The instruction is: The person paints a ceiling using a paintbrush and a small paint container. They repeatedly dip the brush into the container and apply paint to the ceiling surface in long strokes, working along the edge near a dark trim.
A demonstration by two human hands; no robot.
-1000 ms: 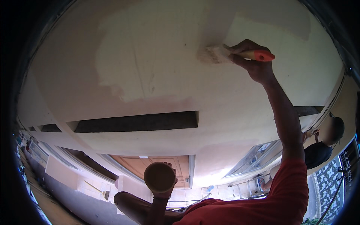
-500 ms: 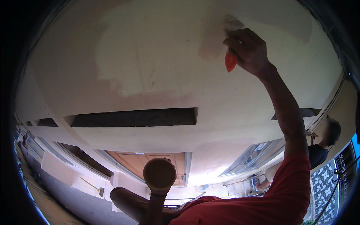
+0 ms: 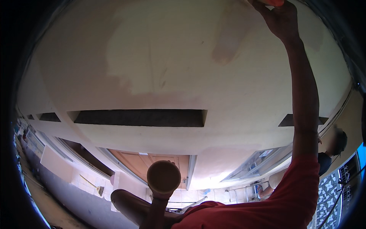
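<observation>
My right hand (image 3: pixel 283 21) is raised to the top edge of the view, its fingers closed on a paintbrush (image 3: pixel 273 2). Only part of the brush's red handle shows; its bristles are out of view. Below it, a darker, pinkish streak of paint (image 3: pixel 225 49) runs down the pale wall (image 3: pixel 244 91). Low in the middle, my left hand (image 3: pixel 161 195) grips a round container (image 3: pixel 164 177), seen with its broad circular face toward me. What it contains cannot be made out.
A long dark slot (image 3: pixel 139 118) is recessed in the wall, above a wooden door (image 3: pixel 126 159) and a window (image 3: pixel 248 164). At the right, another person (image 3: pixel 325 162) stands close to the wall. A broom (image 3: pixel 100 190) is on the floor at lower left.
My right hand has moved up and to the right with the paintbrush, carrying the bristles out of view. The painted streak is now uncovered. My left hand stays nearly still with the container.
</observation>
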